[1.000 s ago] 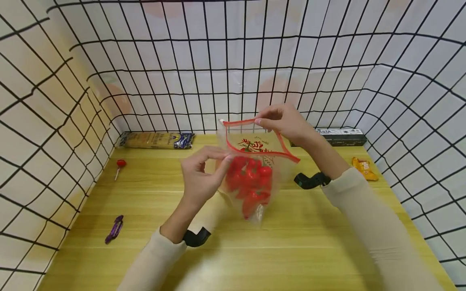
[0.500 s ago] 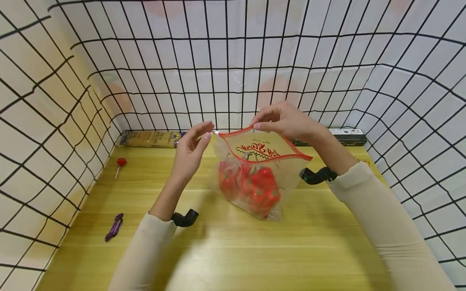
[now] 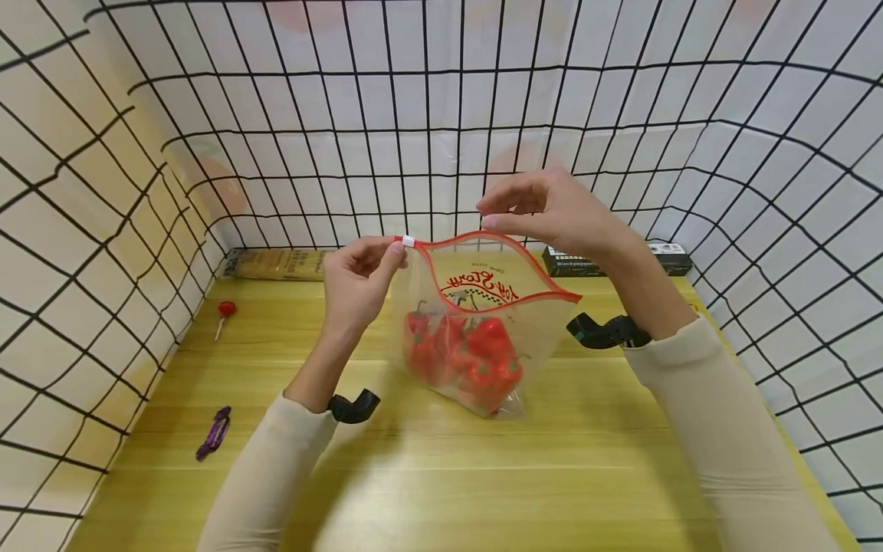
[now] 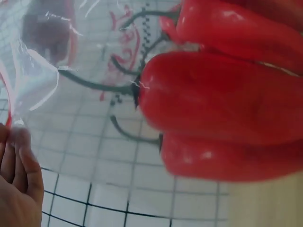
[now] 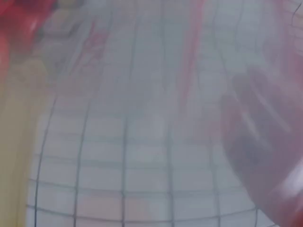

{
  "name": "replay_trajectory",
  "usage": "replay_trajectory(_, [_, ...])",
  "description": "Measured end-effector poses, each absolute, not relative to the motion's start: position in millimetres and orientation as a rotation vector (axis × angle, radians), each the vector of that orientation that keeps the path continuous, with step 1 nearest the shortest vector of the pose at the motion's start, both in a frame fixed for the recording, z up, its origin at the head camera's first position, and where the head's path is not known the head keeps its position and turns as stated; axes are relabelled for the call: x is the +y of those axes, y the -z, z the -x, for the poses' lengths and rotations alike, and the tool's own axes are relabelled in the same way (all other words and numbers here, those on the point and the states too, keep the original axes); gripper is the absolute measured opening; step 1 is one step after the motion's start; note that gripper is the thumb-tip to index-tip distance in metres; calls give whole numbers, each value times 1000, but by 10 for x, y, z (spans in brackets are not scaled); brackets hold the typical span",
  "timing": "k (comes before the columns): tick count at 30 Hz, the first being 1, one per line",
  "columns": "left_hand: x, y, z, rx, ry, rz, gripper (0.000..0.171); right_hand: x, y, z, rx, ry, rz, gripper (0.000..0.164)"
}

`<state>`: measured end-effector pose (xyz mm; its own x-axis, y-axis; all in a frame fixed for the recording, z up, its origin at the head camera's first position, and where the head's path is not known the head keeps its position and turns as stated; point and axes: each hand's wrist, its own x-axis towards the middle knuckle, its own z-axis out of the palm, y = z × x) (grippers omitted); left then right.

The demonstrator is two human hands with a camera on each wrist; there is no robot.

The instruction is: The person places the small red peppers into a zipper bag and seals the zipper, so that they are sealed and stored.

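A clear zip bag [image 3: 541, 326] with a red rim and red lettering hangs over the table, its mouth spread wide. Several red peppers [image 3: 491, 337] with green stems fill its lower part. At the bag's top left corner, beside the white zip slider [image 3: 408, 241], my left hand [image 3: 355, 284] pinches the rim between thumb and fingers. My right hand [image 3: 562, 211] hovers at the back rim, with a small gap between thumb and fingertips. The left wrist view shows the peppers [image 4: 218, 99] close up through the film. Bag film blurs the right wrist view.
A yellow packet [image 3: 276, 264] and a dark box [image 3: 576, 262] lie along the back. At the left are a red lollipop [image 3: 226, 308] and a purple wrapped candy [image 3: 215, 433]. Black wire grid [image 3: 448, 100] walls stand around the wooden table [image 3: 441, 491].
My left hand left the front rim, moved up and left, and took hold of the corner by the slider. My right hand let go of the back rim and rose slightly.
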<state>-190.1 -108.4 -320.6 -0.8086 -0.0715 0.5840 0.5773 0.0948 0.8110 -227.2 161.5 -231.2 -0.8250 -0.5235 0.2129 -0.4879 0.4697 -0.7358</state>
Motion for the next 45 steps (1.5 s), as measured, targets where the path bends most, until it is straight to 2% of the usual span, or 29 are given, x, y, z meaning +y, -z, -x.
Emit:
replay_trajectory(4, [-1019, 3108, 1797, -1866, 1703, 476, 13, 1433, 2258, 2104, 2729, 1187, 1037, 27])
replay_trajectory(9, [-957, 3075, 1764, -1885, 1690, 533, 12, 1174, 2372, 2058, 2726, 1175, 1082, 32])
replay_trajectory(20, [-925, 3098, 1755, -1889, 1691, 562, 12, 980, 2515, 2029, 2866, 1121, 1097, 12])
replay_trajectory(24, [-1071, 3178, 1850, -1843, 1748, 472, 15, 1105, 2535, 2018, 2923, 1053, 1058, 14])
replay_trajectory(29, [-1370, 3292, 1983, -1755, 1838, 359, 17, 1502, 2563, 1998, 2998, 1017, 944, 18])
replay_trajectory(38, [-1617, 3412, 1993, -1693, 1889, 274, 19, 2127, 2616, 1901, 3087, 983, 738, 22])
replay_trajectory(45, [-1502, 3277, 1909, -1796, 1780, 314, 18, 2122, 2736, 1899, 3070, 903, 904, 15])
